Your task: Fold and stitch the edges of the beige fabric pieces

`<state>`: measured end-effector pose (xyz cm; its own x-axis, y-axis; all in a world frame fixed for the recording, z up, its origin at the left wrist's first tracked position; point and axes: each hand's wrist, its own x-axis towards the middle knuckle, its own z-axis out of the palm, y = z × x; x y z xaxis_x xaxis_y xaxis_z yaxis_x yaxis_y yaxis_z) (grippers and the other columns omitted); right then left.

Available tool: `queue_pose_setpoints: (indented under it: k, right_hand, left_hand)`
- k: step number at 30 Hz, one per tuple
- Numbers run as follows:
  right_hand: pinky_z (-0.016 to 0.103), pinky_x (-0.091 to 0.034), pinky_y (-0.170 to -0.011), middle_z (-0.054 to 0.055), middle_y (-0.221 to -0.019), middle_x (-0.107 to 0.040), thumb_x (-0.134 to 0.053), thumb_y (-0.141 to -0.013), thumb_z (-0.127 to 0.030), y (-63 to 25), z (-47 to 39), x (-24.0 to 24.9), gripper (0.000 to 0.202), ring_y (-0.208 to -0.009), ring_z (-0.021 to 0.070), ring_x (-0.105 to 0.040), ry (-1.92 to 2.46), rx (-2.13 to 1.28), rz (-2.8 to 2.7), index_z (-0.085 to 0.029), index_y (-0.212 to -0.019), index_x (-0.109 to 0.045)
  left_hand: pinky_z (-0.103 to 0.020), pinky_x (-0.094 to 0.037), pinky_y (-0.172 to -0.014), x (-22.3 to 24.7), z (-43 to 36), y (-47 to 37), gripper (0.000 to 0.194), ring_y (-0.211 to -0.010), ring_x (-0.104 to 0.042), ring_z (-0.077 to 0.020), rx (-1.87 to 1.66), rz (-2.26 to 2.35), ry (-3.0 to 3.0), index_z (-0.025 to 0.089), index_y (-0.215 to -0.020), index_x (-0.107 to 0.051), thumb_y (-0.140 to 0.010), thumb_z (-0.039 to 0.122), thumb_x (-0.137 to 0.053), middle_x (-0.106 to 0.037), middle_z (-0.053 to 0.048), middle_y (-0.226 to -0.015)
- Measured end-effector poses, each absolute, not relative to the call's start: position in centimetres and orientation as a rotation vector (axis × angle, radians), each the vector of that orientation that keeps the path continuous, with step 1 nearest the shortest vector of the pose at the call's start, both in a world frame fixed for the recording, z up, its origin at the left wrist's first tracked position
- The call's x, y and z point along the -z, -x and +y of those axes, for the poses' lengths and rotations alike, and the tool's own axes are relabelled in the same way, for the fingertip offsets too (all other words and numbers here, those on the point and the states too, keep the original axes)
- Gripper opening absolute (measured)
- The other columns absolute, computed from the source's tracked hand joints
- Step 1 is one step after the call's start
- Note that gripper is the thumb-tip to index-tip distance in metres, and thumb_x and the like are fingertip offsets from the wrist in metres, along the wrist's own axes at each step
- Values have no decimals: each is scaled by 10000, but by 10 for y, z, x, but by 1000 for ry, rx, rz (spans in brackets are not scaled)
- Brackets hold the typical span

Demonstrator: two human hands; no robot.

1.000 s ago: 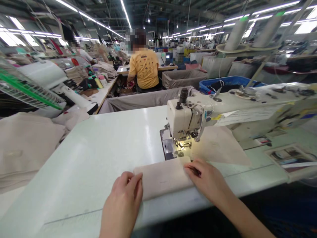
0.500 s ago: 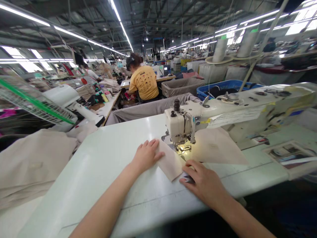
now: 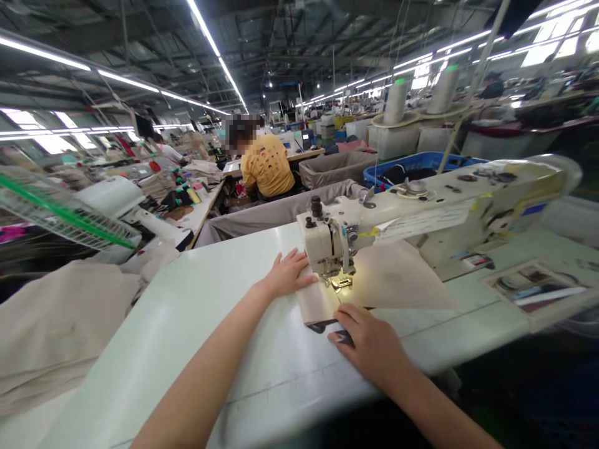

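A beige fabric piece (image 3: 314, 305) lies beneath the needle area of a white sewing machine (image 3: 322, 243), whose lamp lights the presser foot (image 3: 342, 284). My left hand (image 3: 289, 274) rests flat on the cloth's left side, fingers stretched out. At the near edge of the cloth is my right hand (image 3: 367, 337), its fingertips touching the fabric just before the foot. Between its curled thumb and fingers sits a small dark tool (image 3: 345, 337) with a silvery part, mostly hidden. A dark piece (image 3: 318, 327) shows under the cloth's front corner. More beige fabric (image 3: 397, 277) spreads right of the needle.
Beige cloth (image 3: 60, 324) is heaped at the left, near a white fan (image 3: 110, 202). A fabric-lined bin (image 3: 281, 202) and a blue basket (image 3: 421, 165) stand behind the table. Thread cones (image 3: 395, 103) rise beyond. A person in a yellow shirt (image 3: 269, 165) sits ahead.
The cloth has turned, its front edge now lying more level. My left hand has moved closer to the machine head. My right hand stays at the near edge. The camera view has shifted slightly.
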<state>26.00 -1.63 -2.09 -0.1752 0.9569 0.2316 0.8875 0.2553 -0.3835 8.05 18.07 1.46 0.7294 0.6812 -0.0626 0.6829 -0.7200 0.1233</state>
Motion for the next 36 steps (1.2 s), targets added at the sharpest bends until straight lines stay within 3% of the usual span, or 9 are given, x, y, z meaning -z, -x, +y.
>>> queue_pose_setpoints:
  k: [7,18,21,24,27,32,36]
  right_hand:
    - [329,-557,-799,87,-1152,-662,-580,-931,-235,-259,-15,23,136,-1021,251,-644,1682,-202,-2100,-209,-1050,-641]
    - [332,-556,-800,85,-1141,-659,-587,-945,-234,-261,-11,23,140,-994,243,-660,1641,-240,-2111,-191,-1066,-643]
    - [327,-554,-790,81,-1146,-658,-588,-952,-242,-261,-8,20,133,-983,238,-662,1656,-252,-2104,-189,-1059,-645]
    - [332,-551,-799,74,-1128,-667,-589,-954,-241,-261,-8,17,124,-977,240,-664,1662,-264,-2105,-190,-1045,-655]
    - [335,-551,-809,86,-1183,-669,-577,-956,-243,-263,-12,17,168,-974,241,-676,1657,-282,-2114,-191,-1092,-660]
    - [338,-565,-800,122,-1350,-620,-554,-946,-221,-266,-19,23,343,-944,240,-713,1674,-286,-2124,-182,-1280,-619]
    - [332,-566,-796,121,-1347,-627,-537,-957,-218,-267,-17,24,332,-946,244,-720,1683,-261,-2134,-184,-1274,-628]
  left_hand:
    - [-709,-230,-1129,-13,184,-81,536,-1416,-376,-365,14,1104,-2802,321,-1417,-505,-946,575,-520,-471,-89,-1520]
    - [-690,-232,-1135,-16,185,-84,493,-1373,-422,-370,39,1126,-2827,332,-1383,-538,-938,543,-551,-562,-81,-1413]
    - [-662,-251,-1144,-21,174,-92,398,-1322,-472,-364,-26,1205,-2918,275,-1293,-607,-943,462,-581,-604,-100,-1342]
    - [-560,-412,-1075,-19,145,-101,227,-1182,-569,-333,-146,1263,-2966,160,-1107,-673,-971,273,-530,-653,-155,-1170]
    - [-422,-540,-939,-9,105,-101,214,-1032,-625,-267,-147,1135,-2965,148,-980,-670,-961,114,-459,-667,-128,-1029]
    - [-417,-553,-993,5,59,-86,215,-1154,-601,-253,-375,697,-2959,169,-1131,-623,-990,163,-461,-656,-113,-1151]
    - [-429,-544,-1025,-1,57,-81,249,-1183,-599,-257,-397,632,-2939,161,-1186,-602,-1016,226,-433,-654,-126,-1192]
